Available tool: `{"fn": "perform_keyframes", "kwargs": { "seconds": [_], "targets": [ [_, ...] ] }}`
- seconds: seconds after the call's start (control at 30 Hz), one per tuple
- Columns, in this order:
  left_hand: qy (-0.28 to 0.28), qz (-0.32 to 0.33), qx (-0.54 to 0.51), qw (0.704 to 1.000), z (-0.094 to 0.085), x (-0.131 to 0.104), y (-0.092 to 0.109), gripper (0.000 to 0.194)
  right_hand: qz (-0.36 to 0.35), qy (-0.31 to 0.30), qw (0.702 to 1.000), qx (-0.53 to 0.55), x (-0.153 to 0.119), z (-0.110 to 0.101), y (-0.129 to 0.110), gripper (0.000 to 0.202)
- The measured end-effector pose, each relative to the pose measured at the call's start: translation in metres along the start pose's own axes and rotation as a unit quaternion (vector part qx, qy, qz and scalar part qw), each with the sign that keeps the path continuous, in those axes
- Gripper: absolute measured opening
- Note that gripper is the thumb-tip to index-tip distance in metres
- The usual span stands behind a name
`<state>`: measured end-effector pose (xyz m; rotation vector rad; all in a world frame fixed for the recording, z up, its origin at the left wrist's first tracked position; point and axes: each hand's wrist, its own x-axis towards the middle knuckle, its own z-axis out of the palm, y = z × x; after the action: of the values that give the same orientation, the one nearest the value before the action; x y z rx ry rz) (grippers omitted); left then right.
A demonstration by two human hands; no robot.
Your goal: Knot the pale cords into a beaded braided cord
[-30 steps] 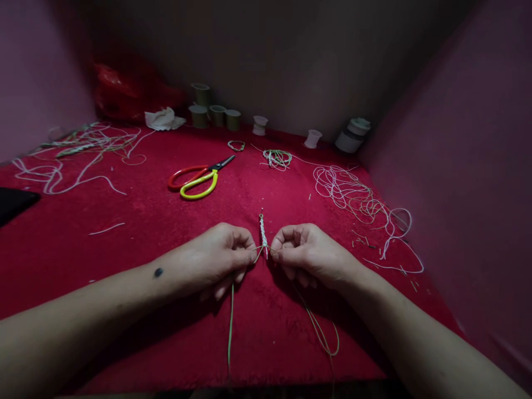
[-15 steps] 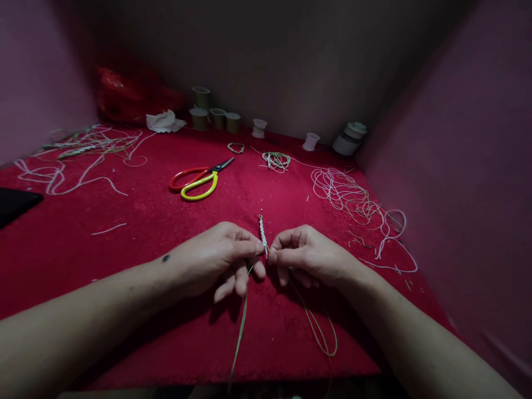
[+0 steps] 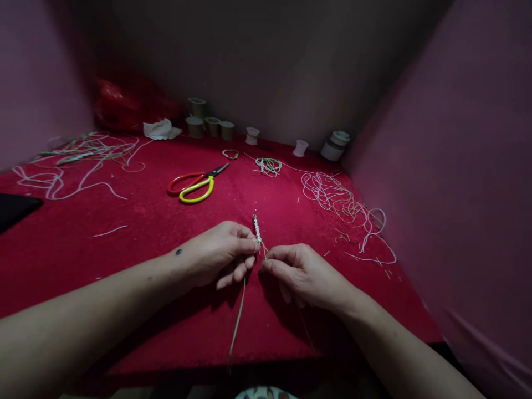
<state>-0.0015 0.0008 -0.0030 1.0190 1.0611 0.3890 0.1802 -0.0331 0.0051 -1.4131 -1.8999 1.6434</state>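
A short white-and-green braided cord [image 3: 256, 227] lies on the red cloth, its far end at a small pin-like point. My left hand [image 3: 230, 252] pinches the near end of the braid between thumb and index finger, the other fingers loosely curled. From under that hand a green strand [image 3: 238, 321] trails to the table's front edge. Thumb and index finger of my right hand [image 3: 297, 271] are closed on thin cord strands [image 3: 265, 250] that run from the braid's near end. The strands' tips inside the right hand are hidden.
Red-and-yellow-handled scissors [image 3: 197, 185] lie beyond my left hand. Tangled cords spread at left [image 3: 91, 158] and right [image 3: 332, 194]. Spools [image 3: 194, 127], a small jar [image 3: 334, 146] and a red plastic bag [image 3: 120, 105] stand along the back wall. A dark flat object [image 3: 16, 210] lies far left.
My right hand has drawn back toward me, away from the braid's end, lengthening the strands between. The green loop below it no longer shows. The whole view has shifted slightly.
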Motion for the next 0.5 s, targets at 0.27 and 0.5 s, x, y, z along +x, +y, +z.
{"fn": "perform_keyframes", "kwargs": {
  "seconds": [0.27, 0.5],
  "targets": [
    [0.029, -0.008, 0.052, 0.998, 0.003, 0.001, 0.002, 0.023, -0.039, 0.035, 0.998, -0.044, -0.006, 0.010, -0.003, 0.025],
    [0.016, 0.009, 0.066, 0.998, 0.003, 0.000, 0.002, 0.029, -0.086, 0.073, 0.984, -0.139, -0.004, 0.014, -0.007, 0.027]
  ]
}}
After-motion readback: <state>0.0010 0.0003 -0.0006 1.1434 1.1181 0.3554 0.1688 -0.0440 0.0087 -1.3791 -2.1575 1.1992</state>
